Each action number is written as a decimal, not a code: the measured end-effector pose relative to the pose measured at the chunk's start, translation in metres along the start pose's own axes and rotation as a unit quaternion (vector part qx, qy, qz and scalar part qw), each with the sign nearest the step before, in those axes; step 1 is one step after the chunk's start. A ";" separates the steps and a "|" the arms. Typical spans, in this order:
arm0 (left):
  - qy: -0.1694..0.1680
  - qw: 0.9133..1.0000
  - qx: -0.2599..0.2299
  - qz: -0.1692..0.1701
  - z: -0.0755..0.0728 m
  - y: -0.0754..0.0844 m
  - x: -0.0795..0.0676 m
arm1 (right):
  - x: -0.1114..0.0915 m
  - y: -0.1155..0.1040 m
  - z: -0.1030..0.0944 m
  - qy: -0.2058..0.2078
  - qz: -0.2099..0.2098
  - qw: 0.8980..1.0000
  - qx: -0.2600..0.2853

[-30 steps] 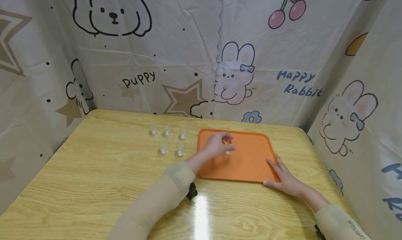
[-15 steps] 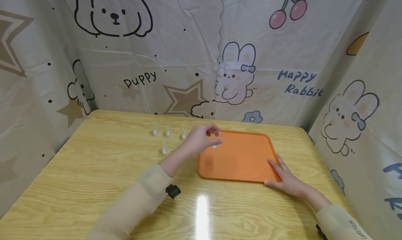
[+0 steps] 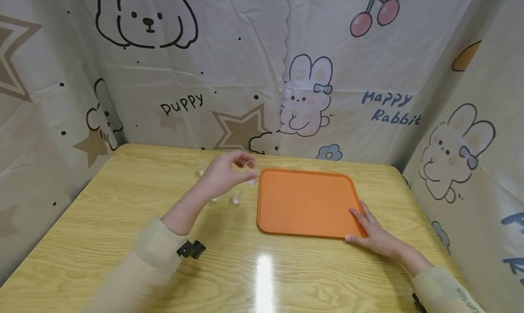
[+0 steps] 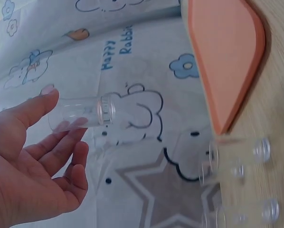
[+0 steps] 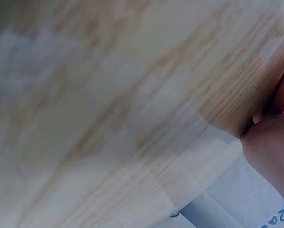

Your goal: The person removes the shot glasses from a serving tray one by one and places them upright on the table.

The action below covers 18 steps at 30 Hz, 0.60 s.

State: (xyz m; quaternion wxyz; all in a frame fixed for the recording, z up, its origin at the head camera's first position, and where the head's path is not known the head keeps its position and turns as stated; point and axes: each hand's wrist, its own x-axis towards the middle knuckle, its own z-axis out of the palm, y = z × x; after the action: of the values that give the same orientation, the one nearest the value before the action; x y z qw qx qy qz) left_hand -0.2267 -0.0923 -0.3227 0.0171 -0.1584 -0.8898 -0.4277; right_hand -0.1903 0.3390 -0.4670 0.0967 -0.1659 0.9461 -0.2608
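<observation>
My left hand [image 3: 223,173] pinches a small clear glass [image 3: 250,173] by its rim, lifted just left of the orange tray [image 3: 307,203]. In the left wrist view the same glass [image 4: 82,114] sits between my thumb and fingertips. Several other small clear glasses [image 3: 236,195] stand on the wooden table [image 3: 123,222] under and behind that hand; they show as glasses [image 4: 239,154] beside the tray [image 4: 222,57]. My right hand [image 3: 370,231] lies flat, fingers straight, against the tray's near right corner. Nothing stands on the tray.
Cartoon-printed cloth walls [image 3: 245,67] close in the table at the back and both sides. A glare spot [image 3: 264,276] lies on the table near its front edge. A black wrist camera mount [image 3: 190,249] sits on my left sleeve.
My left hand has lifted the glass off the tray and carried it left, past the tray's left edge toward the other glasses. The right hand has stayed put.
</observation>
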 end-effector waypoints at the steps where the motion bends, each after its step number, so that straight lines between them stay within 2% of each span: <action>1: 0.006 1.000 0.003 0.001 -0.005 -0.003 -0.002 | 0.000 0.000 0.000 0.001 0.000 1.000 0.000; 6: 0.031 0.999 0.014 0.003 -0.027 -0.021 -0.010 | 0.001 0.001 0.000 0.001 0.002 1.000 -0.006; 10: 0.051 0.998 0.026 -0.008 -0.041 -0.037 -0.016 | 0.001 0.001 0.000 0.002 0.001 1.000 0.001; 18: 0.074 0.996 0.043 -0.033 -0.049 -0.081 -0.028 | 0.001 0.004 0.001 0.005 0.002 1.000 0.010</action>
State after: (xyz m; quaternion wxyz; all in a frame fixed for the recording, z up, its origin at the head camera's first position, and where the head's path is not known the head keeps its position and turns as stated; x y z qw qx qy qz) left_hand -0.2292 -0.1848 -0.3580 0.0753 -0.0960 -0.9083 -0.4002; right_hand -0.1921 0.3407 -0.4702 0.0936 -0.1620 0.9443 -0.2709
